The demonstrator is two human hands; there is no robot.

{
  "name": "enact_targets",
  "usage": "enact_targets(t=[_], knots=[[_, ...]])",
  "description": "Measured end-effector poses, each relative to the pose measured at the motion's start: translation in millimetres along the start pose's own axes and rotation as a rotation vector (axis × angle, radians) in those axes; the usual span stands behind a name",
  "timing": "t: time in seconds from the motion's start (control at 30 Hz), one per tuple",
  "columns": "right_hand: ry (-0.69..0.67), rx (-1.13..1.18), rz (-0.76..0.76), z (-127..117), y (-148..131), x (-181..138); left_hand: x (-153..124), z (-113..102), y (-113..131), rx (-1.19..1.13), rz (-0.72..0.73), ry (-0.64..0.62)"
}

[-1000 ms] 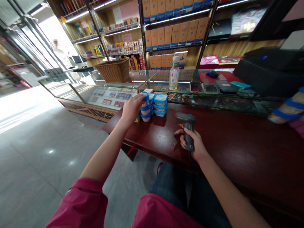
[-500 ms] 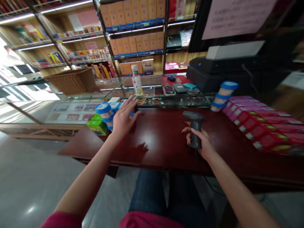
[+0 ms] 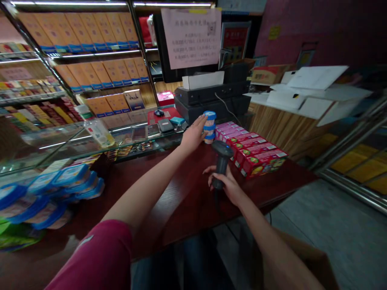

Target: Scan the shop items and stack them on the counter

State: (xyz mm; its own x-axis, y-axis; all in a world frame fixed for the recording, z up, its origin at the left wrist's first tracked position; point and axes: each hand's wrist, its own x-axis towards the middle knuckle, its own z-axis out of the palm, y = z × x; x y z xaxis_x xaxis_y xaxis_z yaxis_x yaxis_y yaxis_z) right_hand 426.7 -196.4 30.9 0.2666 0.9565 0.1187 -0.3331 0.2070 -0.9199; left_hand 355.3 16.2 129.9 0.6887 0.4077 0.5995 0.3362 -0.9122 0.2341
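My left hand (image 3: 193, 135) reaches across the dark red counter (image 3: 169, 201) to a small stack of blue-lidded tubs (image 3: 209, 127), fingers stretched out and touching its side. My right hand (image 3: 227, 186) is wrapped round the handle of a black barcode scanner (image 3: 221, 161) standing upright on the counter. Rows of red boxes (image 3: 254, 151) lie just right of the tubs and scanner. More blue-lidded tubs (image 3: 51, 193) sit at the left end of the counter.
A black printer and till (image 3: 211, 94) stand behind the tubs, under a paper notice (image 3: 191, 37). A glass display case (image 3: 90, 141) carries a bottle (image 3: 98, 131), phones and a mouse. Shelves of orange boxes (image 3: 99, 48) fill the back wall. Floor opens at right.
My view has swung right. My left hand left the tubs at the left end and crossed over to the small stack by the red boxes. The right hand kept hold of the scanner.
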Motion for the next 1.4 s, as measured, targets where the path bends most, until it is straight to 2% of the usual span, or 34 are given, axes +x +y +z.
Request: enact_targets(t=[0.1,0.2,0.33,0.47,0.53,0.6,0.73,0.9,1.0,1.07,1.17,1.23,1.4], knots=[[-0.001,0.010,0.016,0.4,0.0,2.9,39.6,23.7,-4.9,0.022,-0.055,0.038],[0.003,0.052,0.018,-1.2,-2.1,4.7,60.6,39.1,-10.6,0.057,-0.129,0.036],[0.000,0.094,0.009,-3.1,-2.4,5.7,67.5,43.7,-14.1,0.083,-0.211,0.076],[-0.010,0.100,-0.003,-5.2,-0.4,5.8,55.4,30.6,-18.9,0.017,-0.212,0.177],[-0.007,0.111,-0.018,-6.9,-0.6,5.1,37.0,19.1,-24.4,-0.060,-0.208,0.250],[-0.005,0.112,-0.032,-7.5,-1.6,3.2,7.2,5.3,-31.6,-0.131,-0.219,0.305],[-0.054,0.104,0.012,7.5,0.9,-4.4,-78.5,-25.7,-44.9,-0.198,-0.273,0.368],[-0.149,0.056,0.184,69.4,19.8,-16.4,-183.7,-66.8,-56.1,-0.189,-0.421,0.376],[-0.212,0.032,0.233,107.7,33.9,-21.5,-232.2,-89.0,-66.7,-0.219,-0.498,0.346],[-0.243,0.014,0.235,124.4,42.0,-23.8,-259.4,-99.9,-74.1,-0.235,-0.527,0.329],[-0.269,-0.060,0.231,134.9,50.1,-26.8,-290.1,-108.1,-80.5,-0.216,-0.567,0.353],[-0.283,-0.111,0.225,136.1,52.4,-28.9,-301.0,-109.2,-80.6,-0.186,-0.598,0.399],[-0.268,-0.162,0.219,137.1,50.5,-33.7,-301.8,-109.9,-74.9,-0.184,-0.614,0.426]])
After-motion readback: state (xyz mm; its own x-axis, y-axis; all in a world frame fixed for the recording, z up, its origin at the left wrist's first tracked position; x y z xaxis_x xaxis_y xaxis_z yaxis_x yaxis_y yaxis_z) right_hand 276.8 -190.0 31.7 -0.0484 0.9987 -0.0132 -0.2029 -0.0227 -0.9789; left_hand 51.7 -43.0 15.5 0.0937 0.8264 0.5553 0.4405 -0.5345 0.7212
